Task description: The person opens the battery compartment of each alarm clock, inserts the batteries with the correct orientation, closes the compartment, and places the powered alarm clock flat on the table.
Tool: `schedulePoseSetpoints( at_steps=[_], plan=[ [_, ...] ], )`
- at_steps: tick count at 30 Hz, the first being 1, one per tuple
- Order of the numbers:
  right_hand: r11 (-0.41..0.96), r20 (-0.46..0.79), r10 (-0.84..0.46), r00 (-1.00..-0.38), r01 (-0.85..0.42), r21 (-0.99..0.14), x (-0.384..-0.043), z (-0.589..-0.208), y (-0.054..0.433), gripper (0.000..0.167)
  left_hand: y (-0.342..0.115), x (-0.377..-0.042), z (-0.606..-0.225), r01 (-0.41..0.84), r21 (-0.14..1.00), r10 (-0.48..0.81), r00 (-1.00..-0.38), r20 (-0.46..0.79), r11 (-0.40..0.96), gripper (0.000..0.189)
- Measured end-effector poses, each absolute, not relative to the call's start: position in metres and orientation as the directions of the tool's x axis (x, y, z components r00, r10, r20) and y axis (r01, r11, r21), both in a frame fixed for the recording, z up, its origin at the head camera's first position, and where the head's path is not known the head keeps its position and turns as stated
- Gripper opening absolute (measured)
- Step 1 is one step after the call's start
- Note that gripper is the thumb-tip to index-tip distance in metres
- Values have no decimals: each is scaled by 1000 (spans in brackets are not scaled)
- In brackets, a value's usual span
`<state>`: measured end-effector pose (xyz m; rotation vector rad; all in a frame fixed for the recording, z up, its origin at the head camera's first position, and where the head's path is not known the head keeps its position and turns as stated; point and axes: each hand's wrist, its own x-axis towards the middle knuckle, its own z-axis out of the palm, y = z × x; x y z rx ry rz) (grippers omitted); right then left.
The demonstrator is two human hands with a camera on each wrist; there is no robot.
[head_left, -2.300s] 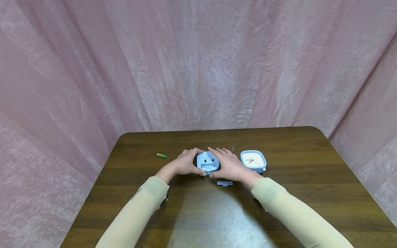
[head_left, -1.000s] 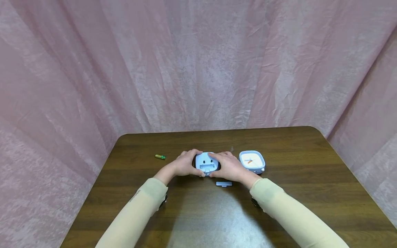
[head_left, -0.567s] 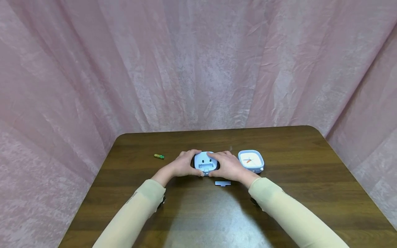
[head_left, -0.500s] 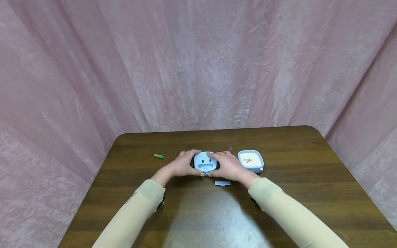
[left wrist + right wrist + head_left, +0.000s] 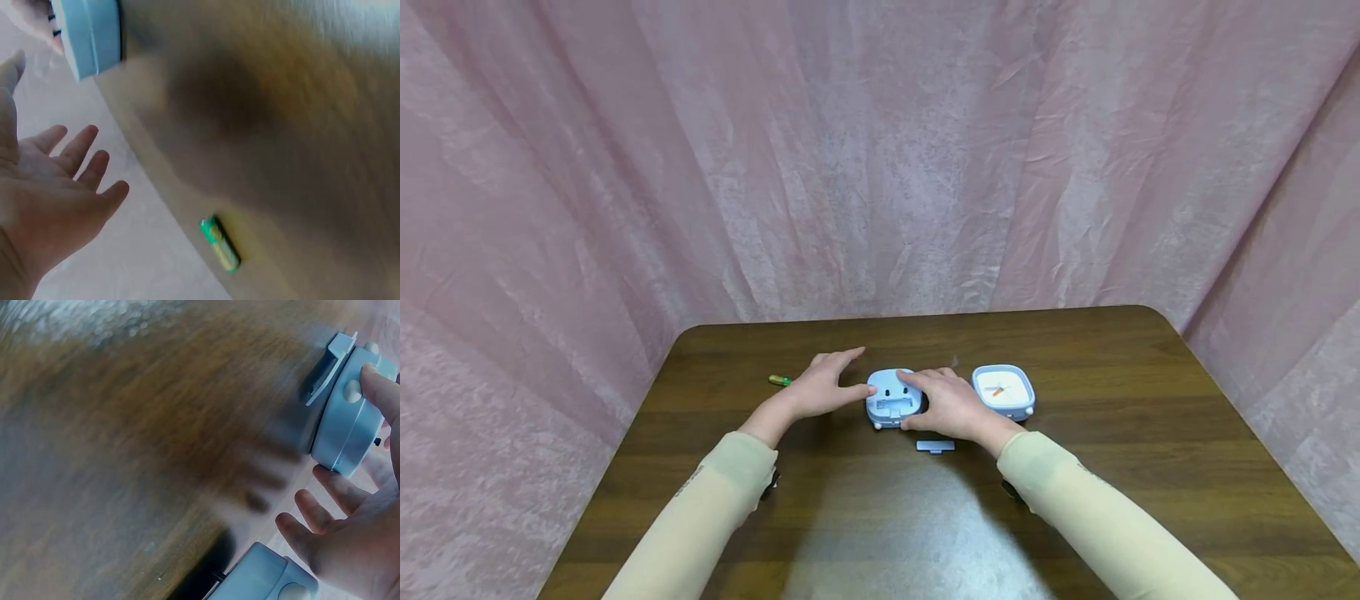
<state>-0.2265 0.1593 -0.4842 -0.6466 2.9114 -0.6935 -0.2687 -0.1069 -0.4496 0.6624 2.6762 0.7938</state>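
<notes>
A light blue alarm clock (image 5: 892,402) lies face down on the wooden table, its back showing two black knobs and an uncovered battery compartment. My right hand (image 5: 951,404) grips its right side, thumb at the near edge and fingers at the far edge. On the other side, my left hand (image 5: 820,387) has its fingers spread and holds nothing; its thumb tip overlaps the clock's left edge in the head view. A green and yellow battery (image 5: 220,244) lies left of that hand. The small blue battery cover (image 5: 936,447) lies in front of the clock.
A second light blue clock (image 5: 1003,390) lies face up just right of my right hand, with a white dial and orange hand. Behind the table's (image 5: 1120,358) far edge hangs a pink curtain (image 5: 880,167).
My left hand has let go of the clock's left side and moved left, fingers spreading, towards the battery. My right hand keeps its grip on the clock.
</notes>
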Motion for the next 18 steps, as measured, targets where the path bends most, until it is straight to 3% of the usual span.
schedulePoseSetpoints(
  at_steps=[8,18],
  plan=[
    [809,14,-427,-904,-389,-442,-230,-482,159,84,-134,-284,-435,315,471,377,-925,-41,824,67],
    [805,18,-430,-903,-392,-445,-227,-483,160,84,-169,-293,-432,108,284,132,-989,-67,953,51]
  ],
)
